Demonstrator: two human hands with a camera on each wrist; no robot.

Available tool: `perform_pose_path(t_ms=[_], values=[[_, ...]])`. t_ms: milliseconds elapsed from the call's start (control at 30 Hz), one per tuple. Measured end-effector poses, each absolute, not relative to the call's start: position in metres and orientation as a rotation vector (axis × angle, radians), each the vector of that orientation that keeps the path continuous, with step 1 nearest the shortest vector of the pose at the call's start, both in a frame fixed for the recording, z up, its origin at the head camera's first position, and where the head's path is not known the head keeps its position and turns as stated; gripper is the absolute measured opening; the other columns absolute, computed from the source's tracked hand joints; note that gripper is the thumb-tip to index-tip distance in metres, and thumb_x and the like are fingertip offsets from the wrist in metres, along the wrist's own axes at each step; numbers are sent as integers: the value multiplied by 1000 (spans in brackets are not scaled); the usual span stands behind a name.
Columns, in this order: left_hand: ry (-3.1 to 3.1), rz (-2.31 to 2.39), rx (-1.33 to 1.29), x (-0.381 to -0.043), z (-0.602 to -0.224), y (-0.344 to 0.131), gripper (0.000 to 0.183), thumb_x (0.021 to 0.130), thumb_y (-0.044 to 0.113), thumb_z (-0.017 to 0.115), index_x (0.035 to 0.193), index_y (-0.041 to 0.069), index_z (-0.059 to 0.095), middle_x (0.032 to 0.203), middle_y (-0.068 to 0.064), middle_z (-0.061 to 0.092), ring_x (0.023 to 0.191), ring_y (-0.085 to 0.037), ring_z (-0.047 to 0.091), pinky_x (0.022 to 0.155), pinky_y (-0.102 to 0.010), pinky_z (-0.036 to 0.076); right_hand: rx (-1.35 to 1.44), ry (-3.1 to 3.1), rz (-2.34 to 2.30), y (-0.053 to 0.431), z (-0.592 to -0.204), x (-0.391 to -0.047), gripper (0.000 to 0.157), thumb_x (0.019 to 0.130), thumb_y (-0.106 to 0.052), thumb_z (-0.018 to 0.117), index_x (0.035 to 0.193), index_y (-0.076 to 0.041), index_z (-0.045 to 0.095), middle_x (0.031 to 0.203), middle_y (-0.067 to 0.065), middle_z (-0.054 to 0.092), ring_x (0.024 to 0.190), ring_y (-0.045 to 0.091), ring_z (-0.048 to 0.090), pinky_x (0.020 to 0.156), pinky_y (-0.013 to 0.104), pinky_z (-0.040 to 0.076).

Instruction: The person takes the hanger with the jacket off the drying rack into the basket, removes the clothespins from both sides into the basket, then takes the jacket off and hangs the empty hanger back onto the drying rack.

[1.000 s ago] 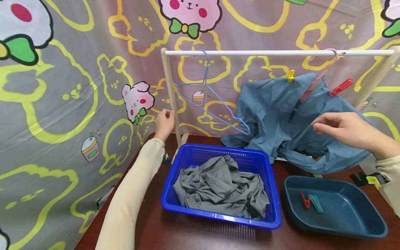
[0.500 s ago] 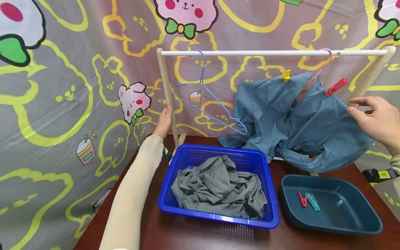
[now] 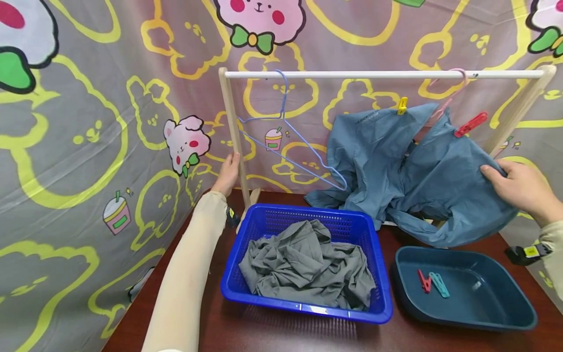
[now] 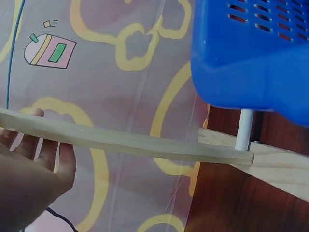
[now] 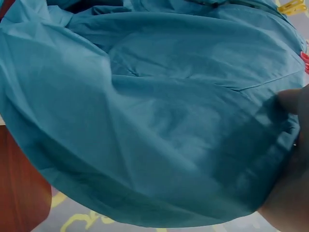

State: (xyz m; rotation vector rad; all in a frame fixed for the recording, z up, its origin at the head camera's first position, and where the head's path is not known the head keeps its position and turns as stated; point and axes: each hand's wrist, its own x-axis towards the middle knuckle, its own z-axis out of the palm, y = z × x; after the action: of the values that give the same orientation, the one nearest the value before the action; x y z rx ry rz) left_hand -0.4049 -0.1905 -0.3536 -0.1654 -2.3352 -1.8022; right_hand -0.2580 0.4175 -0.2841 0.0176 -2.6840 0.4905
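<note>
My left hand [image 3: 227, 175] holds the left wooden post [image 3: 235, 132] of a small clothes rack; in the left wrist view its fingers [image 4: 66, 162] go behind the post and a tip shows beyond it. At the right, my right hand [image 3: 519, 188] grips the outer edge of a blue jacket [image 3: 444, 190], thumb in front and the other fingers hidden behind the cloth. The jacket hangs from a pink hanger [image 3: 458, 80] on the white rail, with a yellow clothespin [image 3: 402, 106] and a red clothespin [image 3: 470, 125] at its shoulders.
A bare blue hanger [image 3: 283, 98] hangs near the rail's left end. Below it stands a blue basket [image 3: 308, 308] with crumpled grey cloth [image 3: 308, 264]. Right of that, a dark teal tub [image 3: 484, 320] holds a red clothespin [image 3: 424, 282] and a teal clothespin [image 3: 440, 285].
My right hand has moved right, from in front of the jacket to its outer edge, and has taken hold of the cloth. My left hand has closed in on the rack's post.
</note>
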Motion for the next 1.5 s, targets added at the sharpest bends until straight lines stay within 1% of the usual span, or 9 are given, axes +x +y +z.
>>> perform_pose_path(t_ms=[167,267,367,500,633,800,1000,1133,1500], values=[[-2319,-1863,-166,-406,-353,-192,57,103,41,28,135,-4,39,133,-28,42,115,-35,44,98,-45,35,-103,-2630,588,416,-292,-253,41,100,-29,43,92,10,52,86,34,51,80,46,50,62,52,38],[-2286,-1920,-174,-407,-354,-192,57,103,40,28,135,-5,38,135,-29,41,115,-35,43,98,-44,34,-150,-2602,617,418,-297,-252,42,98,-29,46,103,12,54,96,38,52,86,49,50,62,50,40],[-2267,-1960,-169,-408,-355,-193,55,103,40,29,137,-3,37,136,-28,41,115,-33,42,98,-42,33,-151,-2573,635,420,-301,-251,41,97,-29,49,102,11,57,93,38,56,64,23,56,51,34,41],[-2269,-1970,-166,-408,-357,-194,54,103,39,29,138,-1,36,136,-27,41,115,-33,42,98,-43,33,-139,-2548,708,418,-304,-249,42,98,-32,48,94,8,58,77,30,57,52,-6,39,43,23,35],[-2265,-1968,-163,-409,-358,-194,56,103,40,29,139,-2,35,136,-27,41,116,-33,41,99,-43,32,-142,-2561,752,413,-302,-250,45,99,-37,44,90,7,55,79,26,55,54,-3,39,45,25,34],[-2240,-1987,-161,-411,-359,-192,57,102,41,28,139,-1,35,136,-28,40,117,-35,42,98,-41,34,-103,-2590,694,406,-296,-256,46,99,-35,44,94,9,57,93,36,55,60,1,45,48,28,37],[-2247,-2002,-174,-409,-357,-191,54,103,39,27,141,0,33,137,-28,38,120,-38,39,99,-45,32,-58,-2597,634,395,-290,-260,44,100,-34,44,89,7,57,81,32,57,62,16,50,50,33,37],[-2227,-2031,-180,-408,-355,-188,54,103,38,28,141,0,34,137,-28,38,121,-39,39,101,-46,31,-48,-2572,633,391,-286,-259,43,99,-34,45,79,3,53,68,20,54,56,7,44,46,30,33],[-2244,-2009,-152,-407,-354,-188,53,103,37,29,142,1,34,137,-27,40,118,-35,40,100,-44,32,-98,-2566,732,385,-276,-255,47,99,-41,43,93,3,56,73,20,55,54,-1,40,45,28,35]])
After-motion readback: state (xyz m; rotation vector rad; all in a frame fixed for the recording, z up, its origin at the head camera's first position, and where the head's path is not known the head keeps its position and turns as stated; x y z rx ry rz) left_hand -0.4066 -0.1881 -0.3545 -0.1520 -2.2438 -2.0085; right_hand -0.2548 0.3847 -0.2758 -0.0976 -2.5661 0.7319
